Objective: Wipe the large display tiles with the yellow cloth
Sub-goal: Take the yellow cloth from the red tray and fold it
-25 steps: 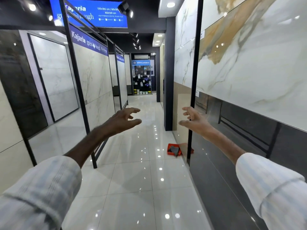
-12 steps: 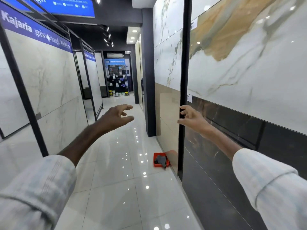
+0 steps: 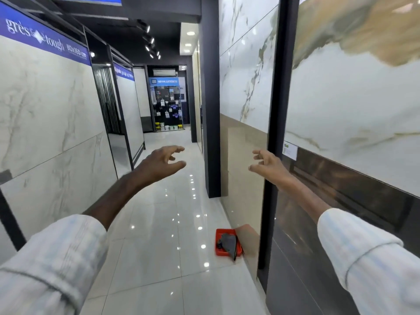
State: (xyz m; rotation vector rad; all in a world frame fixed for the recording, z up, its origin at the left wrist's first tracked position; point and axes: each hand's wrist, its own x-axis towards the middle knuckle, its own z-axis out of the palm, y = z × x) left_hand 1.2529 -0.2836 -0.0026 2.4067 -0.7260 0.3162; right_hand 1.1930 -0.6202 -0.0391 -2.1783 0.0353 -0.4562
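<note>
Left hand [image 3: 159,161] and right hand [image 3: 268,164] hang empty, fingers loosely spread, with no yellow cloth in sight (perhaps in the red tray [image 3: 217,243]; too blurred to tell), so I judge fetching it comes before wiping the large display tiles [image 3: 352,105] beside me.

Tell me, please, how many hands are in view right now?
2. The left hand reaches out above the floor, fingers loosely spread and empty. The right hand is raised near the black post on the right, also empty. No other hand appears hidden.
</note>
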